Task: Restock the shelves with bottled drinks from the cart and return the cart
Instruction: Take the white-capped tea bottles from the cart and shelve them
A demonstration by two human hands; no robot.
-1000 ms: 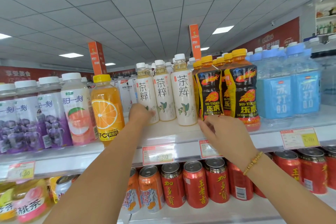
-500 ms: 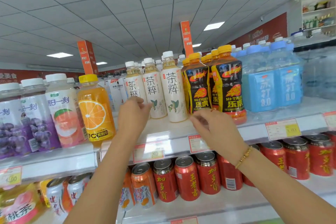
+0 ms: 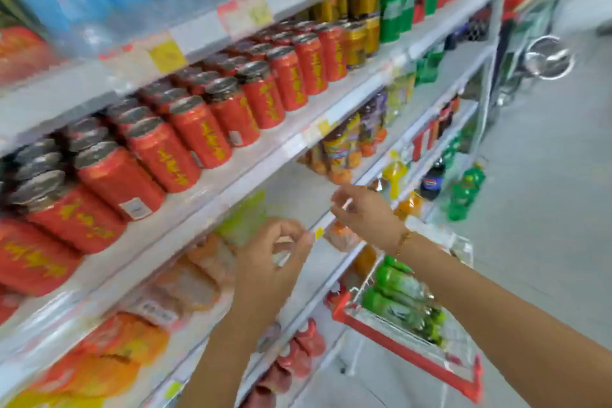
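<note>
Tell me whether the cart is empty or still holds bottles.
Not empty. Green bottles lie piled in the cart, behind its red rim. The picture is too blurred to count them.

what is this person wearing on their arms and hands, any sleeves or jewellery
No sleeves or gloves show; both forearms are bare. The right hand has a thin gold-coloured beaded bracelet at its wrist. The left hand and its wrist show nothing worn; blur would hide a small ring.

Green bottles (image 3: 402, 300) lying on their sides in the red-rimmed wire cart (image 3: 407, 353) below your right hand (image 3: 366, 214), white stocked shelves (image 3: 212, 195) slanting up past your left hand (image 3: 270, 263), all motion-blurred
</note>
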